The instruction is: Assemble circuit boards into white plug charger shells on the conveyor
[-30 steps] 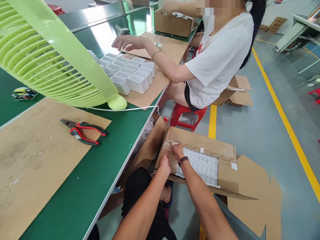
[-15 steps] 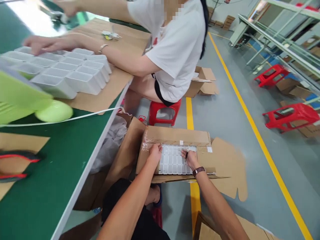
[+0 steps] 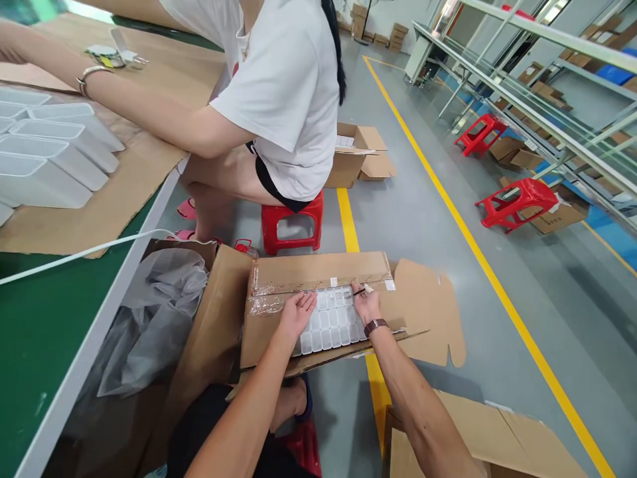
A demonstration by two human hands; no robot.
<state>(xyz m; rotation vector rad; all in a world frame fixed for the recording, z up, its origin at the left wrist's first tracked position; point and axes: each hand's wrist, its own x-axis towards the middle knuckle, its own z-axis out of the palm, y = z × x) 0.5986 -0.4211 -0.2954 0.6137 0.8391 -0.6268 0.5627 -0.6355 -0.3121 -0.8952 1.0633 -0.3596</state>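
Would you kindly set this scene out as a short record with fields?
Box: cardboard, white containers showing through its opening
Left hand: palm up, at the opening's left side
Right hand: at the opening's right side, holding a thin dark item
Bag: translucent, in an open carton
Co-worker: seated on a red stool

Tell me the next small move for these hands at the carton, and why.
Probably ease the left flap of the carton back with the left hand, which lies open near that flap's edge: white containers show in the gap beside it, and the right hand seems to hold a slim dark object.
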